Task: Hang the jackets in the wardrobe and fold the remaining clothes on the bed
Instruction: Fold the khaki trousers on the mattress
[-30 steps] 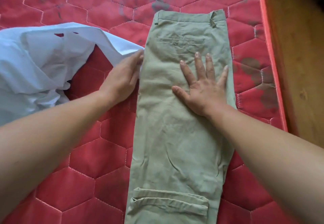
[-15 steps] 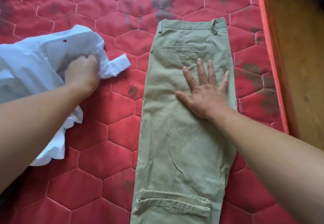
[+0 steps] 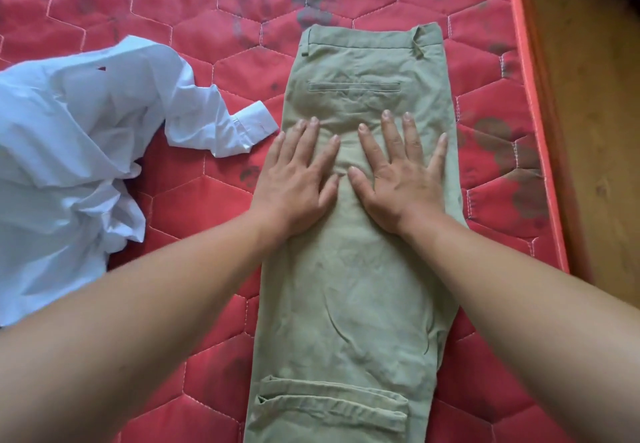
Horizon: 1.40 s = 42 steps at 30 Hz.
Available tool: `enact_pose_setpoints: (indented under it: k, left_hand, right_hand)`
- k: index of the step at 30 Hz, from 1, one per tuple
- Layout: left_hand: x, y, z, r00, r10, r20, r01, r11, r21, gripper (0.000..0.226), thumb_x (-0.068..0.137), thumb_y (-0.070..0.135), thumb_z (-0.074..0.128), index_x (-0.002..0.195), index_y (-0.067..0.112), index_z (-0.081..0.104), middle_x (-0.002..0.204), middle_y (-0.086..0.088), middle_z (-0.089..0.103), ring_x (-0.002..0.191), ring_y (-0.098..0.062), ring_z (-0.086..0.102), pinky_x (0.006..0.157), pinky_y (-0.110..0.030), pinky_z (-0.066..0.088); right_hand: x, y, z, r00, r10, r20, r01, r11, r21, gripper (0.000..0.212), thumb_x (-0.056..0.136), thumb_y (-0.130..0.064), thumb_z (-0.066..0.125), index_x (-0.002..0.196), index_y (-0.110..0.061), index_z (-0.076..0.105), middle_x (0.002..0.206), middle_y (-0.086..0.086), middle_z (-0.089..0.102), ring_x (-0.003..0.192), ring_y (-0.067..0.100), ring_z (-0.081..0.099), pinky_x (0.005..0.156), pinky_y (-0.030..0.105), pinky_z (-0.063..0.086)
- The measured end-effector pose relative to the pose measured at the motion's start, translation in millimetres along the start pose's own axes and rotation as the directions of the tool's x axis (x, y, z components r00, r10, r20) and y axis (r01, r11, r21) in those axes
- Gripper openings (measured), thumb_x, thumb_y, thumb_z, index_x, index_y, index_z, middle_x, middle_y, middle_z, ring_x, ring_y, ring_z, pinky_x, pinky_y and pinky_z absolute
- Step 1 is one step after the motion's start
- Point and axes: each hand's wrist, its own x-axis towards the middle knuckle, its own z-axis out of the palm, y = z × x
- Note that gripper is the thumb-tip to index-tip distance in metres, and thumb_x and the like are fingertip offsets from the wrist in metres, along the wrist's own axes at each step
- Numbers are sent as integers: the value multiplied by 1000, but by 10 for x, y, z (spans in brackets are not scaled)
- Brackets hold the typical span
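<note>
Trousers halved lengthwise, not yet folded short

I press my left hand (image 3: 298, 179) and right hand (image 3: 398, 179) flat, fingers spread, side by side on the khaki trousers (image 3: 349, 290) lying on the red mattress (image 3: 173, 2); the white shirt (image 3: 79, 151) to my left is crumpled, unfolded.

Only bare skin shows. The left forearm (image 3: 138, 311) fills the 8 o'clock side and the right forearm (image 3: 526, 307) the 4 o'clock side, both uncovered from the frame edge to the wrist. The left grip (image 3: 298, 182) and right grip (image 3: 401, 182) are bare as well, with broad backs and short, rounded nails.
</note>
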Motion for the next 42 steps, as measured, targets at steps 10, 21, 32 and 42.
enact_pose_setpoints:
  k: [10, 21, 32, 42]
  left_hand:
    - [856, -11, 111, 997, -43, -62, 45, 999, 25, 67, 95, 58, 24, 159, 42, 13, 170, -12, 1, 156, -33, 1, 125, -51, 3]
    - [370, 170, -254, 989, -52, 138, 71, 988, -139, 63, 104, 42, 39, 160, 21, 21, 168, -20, 4, 155, -36, 4, 125, -47, 7]
    - [-2572, 246, -322, 910, 130, 395, 113, 838, -535, 43, 87, 44, 73, 124, 24, 61, 113, 8, 54, 107, -11, 50, 95, -28, 43]
    - [-2749, 244, -575, 823, 98, 560, 376, 644, -666, 25, 83, -1, 59, 85, 23, 53, 72, 11, 52, 64, -3, 43, 62, -28, 38]
  right_hand:
    - [674, 252, -19, 993, 68, -96, -69, 998, -1, 78, 90, -74, 18, 160, -42, 8, 171, 3, -4, 155, 35, -13, 118, 69, -6]
    - [79, 176, -376, 991, 32, 128, -42, 996, 78, 76, 99, -63, 32, 162, -26, 12, 171, 8, -4, 156, 34, -9, 124, 57, 0]
    - [-3001, -254, -198, 950, 24, 311, -125, 942, 311, 54, 85, -59, 64, 125, -22, 60, 114, -1, 56, 105, 25, 53, 87, 44, 48]
    - [-3078, -415, -461, 835, 121, 536, -530, 439, 726, 29, 82, 3, 63, 78, -18, 44, 66, -8, 48, 65, 13, 41, 64, 37, 37]
